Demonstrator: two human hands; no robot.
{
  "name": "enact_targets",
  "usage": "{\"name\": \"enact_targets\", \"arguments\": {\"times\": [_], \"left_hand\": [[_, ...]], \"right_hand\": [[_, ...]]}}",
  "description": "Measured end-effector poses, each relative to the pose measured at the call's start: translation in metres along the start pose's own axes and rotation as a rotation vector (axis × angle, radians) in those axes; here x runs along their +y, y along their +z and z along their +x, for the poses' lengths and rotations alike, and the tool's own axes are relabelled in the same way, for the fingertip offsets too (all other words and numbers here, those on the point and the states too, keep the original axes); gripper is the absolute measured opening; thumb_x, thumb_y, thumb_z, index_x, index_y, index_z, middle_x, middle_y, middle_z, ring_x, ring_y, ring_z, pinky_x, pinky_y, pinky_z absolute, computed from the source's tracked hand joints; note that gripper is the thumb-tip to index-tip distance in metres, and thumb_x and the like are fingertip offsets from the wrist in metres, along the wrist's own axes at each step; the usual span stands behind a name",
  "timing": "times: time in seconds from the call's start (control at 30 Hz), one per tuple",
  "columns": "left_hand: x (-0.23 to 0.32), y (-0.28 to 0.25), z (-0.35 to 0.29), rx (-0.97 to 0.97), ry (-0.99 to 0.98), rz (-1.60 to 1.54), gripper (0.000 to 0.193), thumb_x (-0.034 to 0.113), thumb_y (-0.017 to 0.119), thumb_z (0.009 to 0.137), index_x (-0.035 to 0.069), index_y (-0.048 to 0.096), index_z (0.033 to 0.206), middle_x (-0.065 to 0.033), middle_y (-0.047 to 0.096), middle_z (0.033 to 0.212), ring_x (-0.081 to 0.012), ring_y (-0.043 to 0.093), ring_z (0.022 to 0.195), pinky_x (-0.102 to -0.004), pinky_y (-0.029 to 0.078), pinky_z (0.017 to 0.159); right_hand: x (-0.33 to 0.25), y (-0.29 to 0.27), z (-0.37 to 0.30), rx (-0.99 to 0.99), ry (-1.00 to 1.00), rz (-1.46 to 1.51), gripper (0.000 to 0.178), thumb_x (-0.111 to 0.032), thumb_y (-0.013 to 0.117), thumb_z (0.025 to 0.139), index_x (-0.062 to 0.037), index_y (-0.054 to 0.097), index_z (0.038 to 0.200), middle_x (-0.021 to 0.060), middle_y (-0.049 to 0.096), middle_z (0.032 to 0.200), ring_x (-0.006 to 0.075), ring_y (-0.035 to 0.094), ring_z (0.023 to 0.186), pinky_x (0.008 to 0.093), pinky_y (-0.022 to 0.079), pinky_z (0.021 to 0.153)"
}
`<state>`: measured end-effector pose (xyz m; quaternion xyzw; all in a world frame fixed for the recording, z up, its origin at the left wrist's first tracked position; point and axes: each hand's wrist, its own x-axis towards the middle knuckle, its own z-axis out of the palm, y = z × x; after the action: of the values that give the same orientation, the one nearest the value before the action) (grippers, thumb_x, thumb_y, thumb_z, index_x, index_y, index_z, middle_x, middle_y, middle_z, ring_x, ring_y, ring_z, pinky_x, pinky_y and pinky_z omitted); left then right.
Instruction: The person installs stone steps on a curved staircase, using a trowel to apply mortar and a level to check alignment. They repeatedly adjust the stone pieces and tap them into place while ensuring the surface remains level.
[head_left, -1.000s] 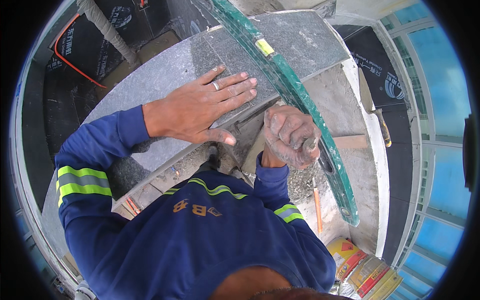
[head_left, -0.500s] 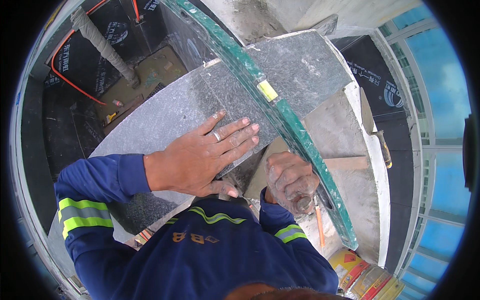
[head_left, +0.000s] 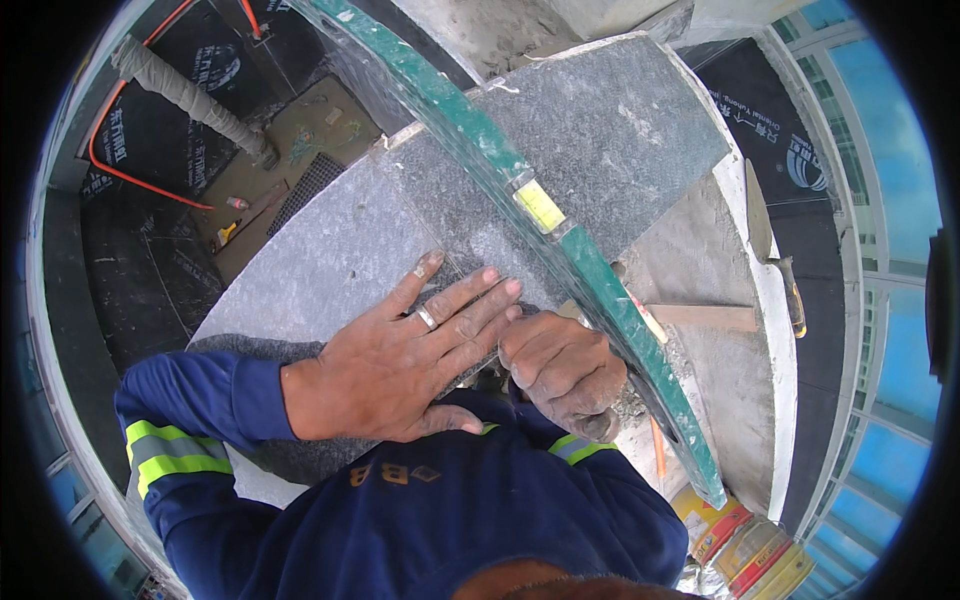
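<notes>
My left hand [head_left: 400, 355] lies flat with spread fingers on a grey stone slab [head_left: 310, 270], across the joint with a darker slab [head_left: 600, 140]. A ring is on one finger. A long green spirit level [head_left: 450, 115], spattered with white, runs over the darker slab from the far left toward the near right, a yellow vial in its middle. Close beside the level, my right hand [head_left: 565, 370] is curled into a fist near my left fingertips. What the fist holds, if anything, is hidden.
Bare mortar [head_left: 690, 270] shows right of the slabs, with a wooden strip [head_left: 705, 318] on it. A tool with a yellow-and-black handle [head_left: 796, 300] rests at the right edge. Paint buckets [head_left: 750, 550] stand near right. At left, a wrapped pipe [head_left: 190, 95] rises from a recess with black walls.
My right fist has moved left, closer to my left fingertips. My left hand stays flat on the slab. The whole view has shifted slightly.
</notes>
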<state>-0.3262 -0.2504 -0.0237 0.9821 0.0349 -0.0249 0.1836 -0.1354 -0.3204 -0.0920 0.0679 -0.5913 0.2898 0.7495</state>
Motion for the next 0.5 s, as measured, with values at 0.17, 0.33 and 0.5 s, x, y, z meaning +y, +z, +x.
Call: {"name": "enact_targets", "arguments": {"times": [0.17,0.33,0.5], "left_hand": [[-0.001,-0.001,0.001,-0.004,-0.003,-0.011,0.096,0.072,0.044,0.096,-0.001,0.035,0.158,-0.0175,0.029,0.168,-0.0332,0.023,0.158,-0.0619,0.018,0.127],[-0.002,0.002,0.002,0.007,-0.01,-0.018,0.101,0.075,0.049,0.093,0.0,0.034,0.159,-0.0169,0.031,0.168,-0.0338,0.026,0.157,-0.0632,0.018,0.126],[-0.001,0.0,0.002,-0.022,-0.014,0.004,0.102,0.076,0.049,0.092,0.0,0.034,0.159,-0.0167,0.03,0.168,-0.0332,0.026,0.157,-0.063,0.017,0.126]], "right_hand": [[0.002,0.001,-0.001,0.039,0.03,0.023,0.062,-0.043,0.045,0.11,-0.0067,0.044,0.06,-0.0004,0.039,0.054,0.012,0.036,0.04,0.0314,0.025,0.039],[-0.016,-0.013,0.011,-0.179,0.0,-0.021,0.05,-0.028,0.051,0.106,-0.0055,0.047,0.061,0.001,0.041,0.054,0.0127,0.037,0.04,0.0311,0.024,0.039],[-0.004,-0.018,0.005,-0.191,0.051,-0.096,0.046,-0.02,0.053,0.104,-0.0045,0.047,0.062,0.0016,0.041,0.054,0.013,0.037,0.04,0.0317,0.023,0.04]]}}
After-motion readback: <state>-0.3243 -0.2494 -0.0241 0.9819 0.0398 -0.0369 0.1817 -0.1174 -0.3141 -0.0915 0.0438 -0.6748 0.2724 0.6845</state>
